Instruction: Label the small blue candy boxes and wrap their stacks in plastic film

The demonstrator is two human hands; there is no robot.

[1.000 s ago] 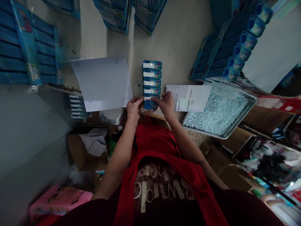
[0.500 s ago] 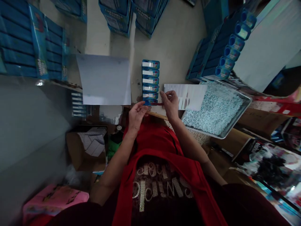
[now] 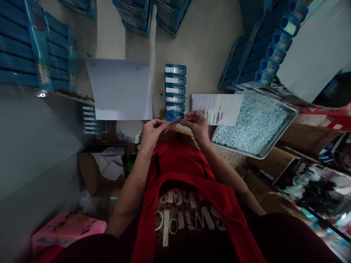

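My left hand (image 3: pixel 150 135) and my right hand (image 3: pixel 199 129) meet at the table's near edge, fingertips pinched. Between them stretches a thin, narrow strip (image 3: pixel 173 122), perhaps see-through; its details are too small to tell. Just beyond it lies the nearest of several small blue candy boxes (image 3: pixel 175 116), lined up in a column. The farther boxes (image 3: pixel 171 90) carry white strips on their left parts; on the nearest I see none. A white sheet of label strips (image 3: pixel 230 109) lies beside my right hand, its left end partly behind the fingers.
A metal tray (image 3: pixel 261 157) of pale blue candies stands at right, under the label sheet's end. White paper (image 3: pixel 120 91) lies at left. Stacked blue cartons (image 3: pixel 134 18) stand at the back, with more packs (image 3: pixel 244 62) at right and left. An open cardboard box (image 3: pixel 87 175) sits below left.
My left hand has drawn back leftward, uncovering the nearest blue box. My right hand has come slightly down and left, and the strip now runs level between both hands' fingertips.
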